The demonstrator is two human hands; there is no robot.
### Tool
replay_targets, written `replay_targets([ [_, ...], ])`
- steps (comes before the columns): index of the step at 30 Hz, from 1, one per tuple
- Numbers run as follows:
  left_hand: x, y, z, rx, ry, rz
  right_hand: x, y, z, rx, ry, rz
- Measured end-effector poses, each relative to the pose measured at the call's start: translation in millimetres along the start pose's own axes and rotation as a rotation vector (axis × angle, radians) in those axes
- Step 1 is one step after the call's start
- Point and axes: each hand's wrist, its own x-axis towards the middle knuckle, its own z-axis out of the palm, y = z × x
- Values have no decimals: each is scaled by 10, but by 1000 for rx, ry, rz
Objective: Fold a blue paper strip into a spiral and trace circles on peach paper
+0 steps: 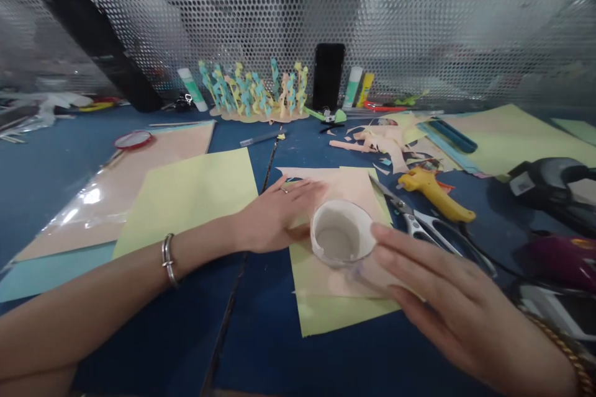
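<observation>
- Sitting mouth upward near the middle of the tabletop (261, 329), the white, round, open-topped cup (338, 240) of what looks like paper or thin card stands on layered sheets, between the two hands.
- Judging by its thin, slightly uneven rim, the cup is probably light and only moderately stiff; a hard squeeze could buckle the wall or push the mouth out of round.
- The surface looks matt, so it is unlikely to slip from dry fingers, though so light a piece could skid on loose paper if nudged.
- The safest hold is probably low on the outside wall, with gentle pressure from left and right, keeping off the rim.
- Under it, the pale pink sheet of paper (358, 189) lies over a pale yellow sheet of paper (344, 317); both look limp and easy to crease.
- On the left, the left hand (279, 214) is spread nearly flat, palm down, over the sheets; it grasps nothing and lies just beside the cup.
- On the right, the right hand (437, 285) has its fingers extended, tips at the cup's right wall; whether they grip or only steady it, I cannot tell.
- Farther right lie the silver metal scissors with white handles (407, 214), near the yellow plastic glue gun (435, 192).
</observation>
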Motion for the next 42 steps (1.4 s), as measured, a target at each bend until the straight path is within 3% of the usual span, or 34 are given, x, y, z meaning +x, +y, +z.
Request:
replay_targets([
  [3, -9, 23, 21, 33, 3, -24, 34, -7, 54, 13, -70, -37],
  [6, -5, 6, 29, 46, 31, -54, -5, 7, 45, 12, 31, 7],
  [10, 10, -62, 47, 50, 66, -81, -49, 41, -73, -32, 152, 169],
  [14, 16, -99, 31, 0, 68, -62, 20, 85, -134, -95, 182, 288],
  [22, -4, -85, 30, -86, 204, -46, 220, 21, -36, -91, 27, 60],
  [32, -9, -109, 89, -42, 226, 15, 106, 10, 87, -32, -85, 37],
  [42, -8, -121, 112, -64, 230, 14, 120, -5, 65, -88, -90, 32],
])
